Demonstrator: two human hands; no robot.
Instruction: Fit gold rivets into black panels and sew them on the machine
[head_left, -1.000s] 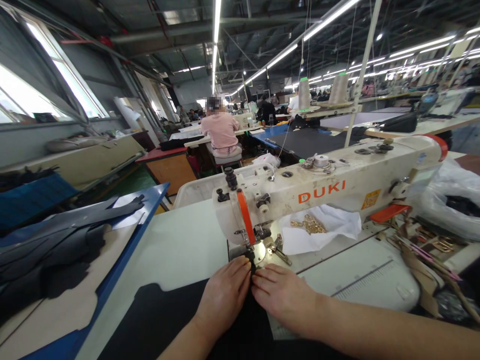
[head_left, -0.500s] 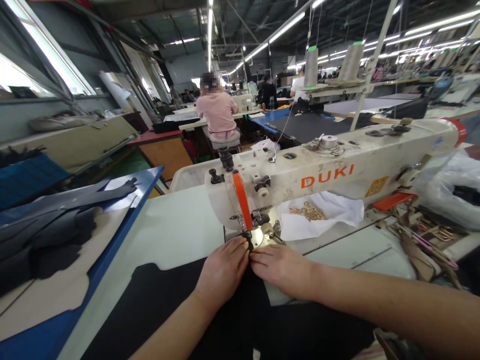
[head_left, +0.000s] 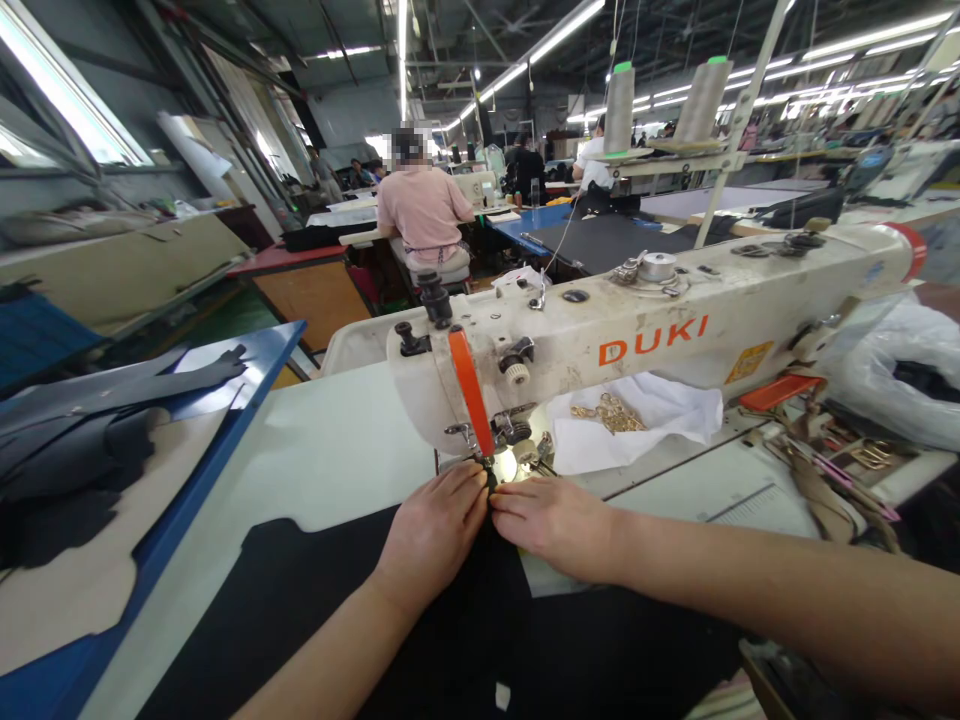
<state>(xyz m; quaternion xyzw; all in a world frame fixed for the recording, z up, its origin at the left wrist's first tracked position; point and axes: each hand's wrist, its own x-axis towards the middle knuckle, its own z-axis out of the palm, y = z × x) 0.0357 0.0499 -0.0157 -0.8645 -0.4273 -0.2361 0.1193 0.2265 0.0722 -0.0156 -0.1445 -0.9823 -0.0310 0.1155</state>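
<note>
Far left: dark cut pieces are stacked on a blue-edged side counter, well apart from the hands. Next to it the white counter is seen, w/ black fabric spread over its near edge and run up to the machine's needle end. In the bkgd, beyond the far edge, a person in a pink top is seated, back turned.

The left hand is laid flat on the fabric, palm down, fingers held together, tips just beside the presser foot. The right hand is laid flat likewise, fingers together and pointed left, tips just beside those of the left hand. Nothing is pinched; the fabric is pressed down by both.

Above them an orange guard is fixed on the head of the cream sewing machine, marked DUKI. Under the machine arm a white cloth is spread w/ gold metal parts on it. Two thread cones are stood on a rack behind. Toward the right edge, straps and buckles are heaped, and a plastic bag is set at the far right.
</note>
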